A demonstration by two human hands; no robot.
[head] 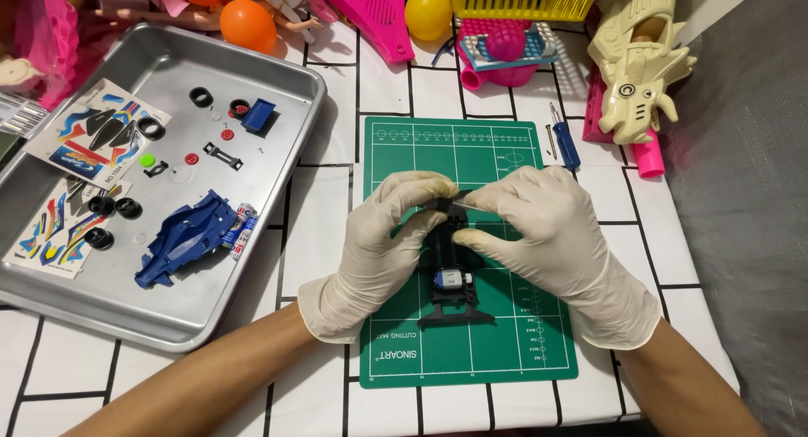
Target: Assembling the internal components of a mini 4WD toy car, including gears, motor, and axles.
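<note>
Right now the tabletop point(320, 226) is carrying a green cutting mat point(497, 353), where the left hand point(379, 235) and right hand point(539, 235) are both pinching a black toy-car chassis point(454, 298); pressing unevenly could be popping its small motor point(453, 279) loose.

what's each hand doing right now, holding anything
Left hand: fingers closed on the front end of the black toy car chassis.
Right hand: fingers pinched on the same end of the chassis.

free: white table point(320, 226) strip | blocked: tray point(295, 151) left, screwdriver point(562, 138) right
</note>
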